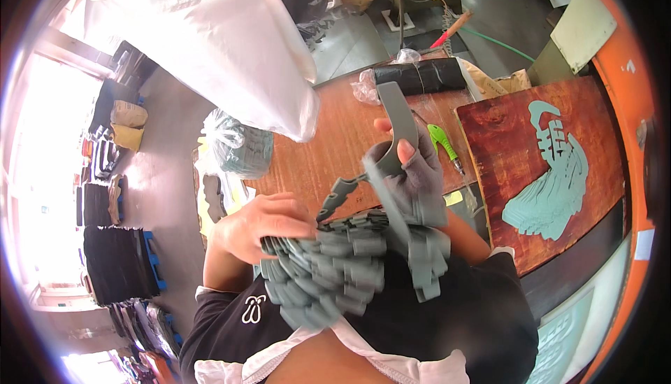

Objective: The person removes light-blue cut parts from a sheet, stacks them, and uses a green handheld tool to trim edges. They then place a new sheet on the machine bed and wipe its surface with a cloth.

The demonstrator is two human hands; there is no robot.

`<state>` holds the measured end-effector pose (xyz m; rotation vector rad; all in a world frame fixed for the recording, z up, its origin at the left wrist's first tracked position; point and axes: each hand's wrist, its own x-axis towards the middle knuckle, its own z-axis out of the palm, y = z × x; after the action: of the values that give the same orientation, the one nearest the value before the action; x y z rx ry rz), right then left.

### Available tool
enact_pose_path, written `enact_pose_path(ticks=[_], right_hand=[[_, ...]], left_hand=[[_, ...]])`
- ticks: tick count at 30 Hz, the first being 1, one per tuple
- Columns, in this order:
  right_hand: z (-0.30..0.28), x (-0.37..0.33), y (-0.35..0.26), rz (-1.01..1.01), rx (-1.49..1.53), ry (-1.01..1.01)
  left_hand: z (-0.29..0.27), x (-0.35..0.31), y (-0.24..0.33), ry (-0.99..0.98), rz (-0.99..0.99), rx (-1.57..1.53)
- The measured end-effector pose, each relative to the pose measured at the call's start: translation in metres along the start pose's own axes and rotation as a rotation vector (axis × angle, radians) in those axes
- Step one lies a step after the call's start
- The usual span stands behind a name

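In front of my chest hangs a thick bunch of grey-green notched flat strips (325,265), partly smeared by motion. My left hand (262,226) is closed on the upper left of this bunch, with its fingertips hidden behind the pieces. My right hand (419,181), in a grey glove with bare fingertips, grips a curved grey strip (398,111) between thumb and fingers. This strip stands up above the hand, and further blurred strips trail below it. Just right of that hand, a green-handled tool (444,145) with a pointed metal tip lies on the brown table (314,167).
At right, a reddish-brown board (482,129) bears a fanned stack of pale green cut pieces (549,202). A large white plastic sack (237,41) reaches over the table's left, near a clear-bagged bundle (241,146). A black wrapped roll (423,76) lies along the back edge.
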<state>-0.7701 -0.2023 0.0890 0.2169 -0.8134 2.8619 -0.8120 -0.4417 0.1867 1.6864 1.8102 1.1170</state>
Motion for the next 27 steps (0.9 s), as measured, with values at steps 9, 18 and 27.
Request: enact_pose_path(ticks=[9, 18, 27], right_hand=[[-0.047, 0.017, -0.043, 0.495, -0.123, -0.204], [-0.060, 0.009, -0.079, 0.442, 0.030, -0.388], [-0.052, 0.006, -0.066, 0.439, -0.143, -0.183]], left_hand=[[0.008, 0.036, 0.023, 0.037, -0.049, 0.144], [0.028, 0.052, 0.005, 0.300, -0.173, 0.018], [0.020, 0.021, -0.030, 0.250, -0.365, -0.179]])
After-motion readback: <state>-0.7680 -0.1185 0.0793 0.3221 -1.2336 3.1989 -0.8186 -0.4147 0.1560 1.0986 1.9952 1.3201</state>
